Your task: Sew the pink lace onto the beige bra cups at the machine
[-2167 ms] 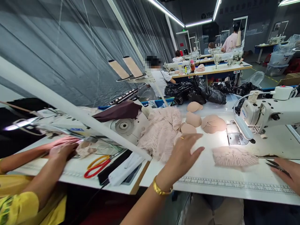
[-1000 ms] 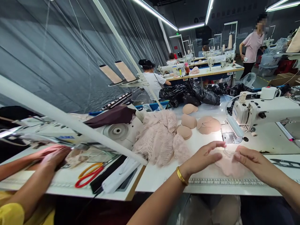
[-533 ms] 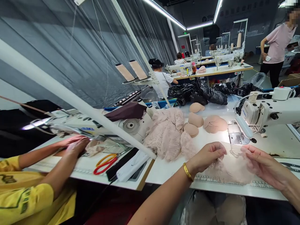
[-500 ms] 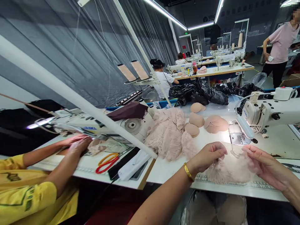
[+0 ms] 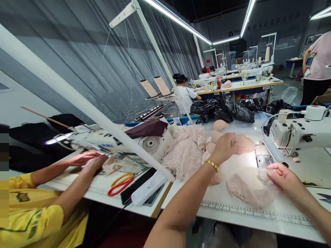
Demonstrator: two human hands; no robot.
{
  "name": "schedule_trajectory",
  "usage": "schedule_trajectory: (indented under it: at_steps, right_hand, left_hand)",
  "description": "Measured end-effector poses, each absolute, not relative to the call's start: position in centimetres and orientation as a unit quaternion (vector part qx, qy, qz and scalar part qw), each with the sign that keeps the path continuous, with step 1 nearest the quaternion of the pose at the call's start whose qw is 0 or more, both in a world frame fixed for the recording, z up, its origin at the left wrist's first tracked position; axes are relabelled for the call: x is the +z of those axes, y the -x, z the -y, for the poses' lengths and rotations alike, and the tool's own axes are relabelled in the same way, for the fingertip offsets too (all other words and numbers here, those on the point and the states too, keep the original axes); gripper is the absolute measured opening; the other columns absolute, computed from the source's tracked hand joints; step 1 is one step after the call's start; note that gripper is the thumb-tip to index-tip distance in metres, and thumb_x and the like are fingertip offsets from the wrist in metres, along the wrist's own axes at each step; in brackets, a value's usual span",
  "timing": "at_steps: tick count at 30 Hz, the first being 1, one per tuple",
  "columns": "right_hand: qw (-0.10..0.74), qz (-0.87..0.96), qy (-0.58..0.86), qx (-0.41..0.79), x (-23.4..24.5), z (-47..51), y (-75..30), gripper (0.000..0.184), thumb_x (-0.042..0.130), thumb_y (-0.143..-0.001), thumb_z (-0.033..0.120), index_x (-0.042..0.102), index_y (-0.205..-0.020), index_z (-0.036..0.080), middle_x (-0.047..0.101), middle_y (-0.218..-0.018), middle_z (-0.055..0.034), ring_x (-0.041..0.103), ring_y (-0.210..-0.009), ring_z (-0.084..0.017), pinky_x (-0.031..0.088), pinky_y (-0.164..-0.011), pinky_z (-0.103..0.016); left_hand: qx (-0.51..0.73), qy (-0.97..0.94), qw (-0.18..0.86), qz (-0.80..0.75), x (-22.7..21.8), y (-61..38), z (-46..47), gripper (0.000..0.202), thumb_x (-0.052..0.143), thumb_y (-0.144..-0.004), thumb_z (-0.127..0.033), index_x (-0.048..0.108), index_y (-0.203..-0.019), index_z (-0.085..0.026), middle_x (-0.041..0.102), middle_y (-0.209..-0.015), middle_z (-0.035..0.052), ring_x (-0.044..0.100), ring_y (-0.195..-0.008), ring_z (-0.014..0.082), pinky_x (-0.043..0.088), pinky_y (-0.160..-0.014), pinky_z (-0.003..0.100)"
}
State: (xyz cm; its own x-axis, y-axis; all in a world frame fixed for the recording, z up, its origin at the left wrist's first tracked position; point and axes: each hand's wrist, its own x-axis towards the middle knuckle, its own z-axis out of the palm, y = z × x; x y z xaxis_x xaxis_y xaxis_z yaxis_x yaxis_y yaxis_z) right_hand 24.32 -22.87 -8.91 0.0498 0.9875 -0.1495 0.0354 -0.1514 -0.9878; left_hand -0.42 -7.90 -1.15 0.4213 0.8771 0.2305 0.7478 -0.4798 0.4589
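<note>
My left hand (image 5: 224, 148), with a gold bracelet at the wrist, reaches over the beige bra cups. Its bent fingers are at the left edge of a large cup (image 5: 244, 144) with a thread lying on it; the fingertips are hidden, so I cannot tell whether they grip it. Two more cups, one of them a beige cup (image 5: 216, 135), lie partly behind this hand. Between thumb and fingers, my right hand (image 5: 283, 181) pinches the edge of a sheer pale pink lace piece (image 5: 249, 189), which spreads across the table in front of the sewing machine's needle plate (image 5: 263, 160).
A heap of pink lace (image 5: 187, 150) lies left of the cups. The white sewing machine (image 5: 297, 132) stands at right. A ruler strip (image 5: 248, 214) runs along the front edge. At left, a co-worker in a yellow shirt (image 5: 38, 206) works beside red-and-orange scissors (image 5: 120, 184).
My left hand has let go of the lace piece and moved left and away from me to the cups. The right hand still holds the lace, whose left part now rests on the table.
</note>
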Motion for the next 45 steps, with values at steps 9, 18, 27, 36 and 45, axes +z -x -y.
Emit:
schedule_trajectory:
  at_steps: [9, 18, 27, 36, 45]
  right_hand:
    - [0.485, 0.430, 0.546, 0.531, -8.3, 23.0, -24.4, 0.052, 0.069, -0.086, 0.068, 0.066, -0.114, 0.024, 0.073, -0.086, -0.0018, 0.062, -0.070, -0.018, 0.048, -0.068, -0.032]
    - [0.534, 0.429, 0.506, 0.523, -7.8, 23.7, -24.8, 0.052, 0.063, -0.092, 0.071, 0.067, -0.114, 0.024, 0.074, -0.094, -0.0041, 0.065, -0.079, -0.020, 0.053, -0.077, -0.035]
    - [0.487, 0.588, 0.528, 0.372, -7.3, 25.4, -23.5, 0.040, 0.068, -0.094, 0.058, 0.067, -0.120, 0.027, 0.068, -0.086, -0.0007, 0.068, -0.082, -0.020, 0.057, -0.074, -0.032]
    - [0.532, 0.703, 0.470, 0.047, -5.9, 26.0, -23.2, 0.028, 0.061, -0.102, 0.030, 0.063, -0.129, 0.034, 0.077, -0.099, -0.0010, 0.071, -0.076, -0.018, 0.061, -0.071, -0.029]
    - [0.288, 0.865, 0.408, -0.050, -8.8, 22.0, -27.2, 0.032, 0.043, -0.102, 0.011, 0.071, -0.102, 0.027, 0.075, -0.092, -0.0042, 0.068, -0.080, -0.020, 0.055, -0.071, -0.032]
  left_hand:
    - [0.229, -0.793, 0.061, -0.562, -0.5, 0.4, 5.3, 0.027, 0.049, -0.092, -0.006, 0.070, -0.106, -0.014, 0.073, -0.106, 0.0157, 0.068, -0.109, 0.0302, 0.051, -0.099, 0.043]
    - [0.275, -0.741, 0.430, -0.437, 1.5, 1.0, 16.7, 0.019, 0.062, -0.089, -0.036, 0.065, -0.086, -0.018, 0.059, -0.075, -0.0011, 0.054, -0.068, 0.0141, 0.040, -0.059, 0.023]
    - [0.207, -0.842, 0.367, -0.338, -0.6, -2.2, 18.0, 0.043, 0.076, -0.077, -0.029, 0.067, -0.117, -0.019, 0.067, -0.120, 0.0089, 0.061, -0.109, 0.0259, 0.048, -0.096, 0.036]
    - [0.140, -0.890, 0.283, -0.330, 0.9, -1.0, 16.3, 0.013, 0.067, -0.081, -0.017, 0.059, -0.091, -0.020, 0.061, -0.078, -0.0038, 0.054, -0.069, 0.0130, 0.038, -0.061, 0.023]
    - [0.063, -0.987, -0.065, -0.136, -4.0, -1.6, 17.3, 0.025, 0.067, -0.098, -0.035, 0.058, -0.082, -0.019, 0.066, -0.082, 0.0028, 0.060, -0.078, 0.0205, 0.044, -0.073, 0.035]
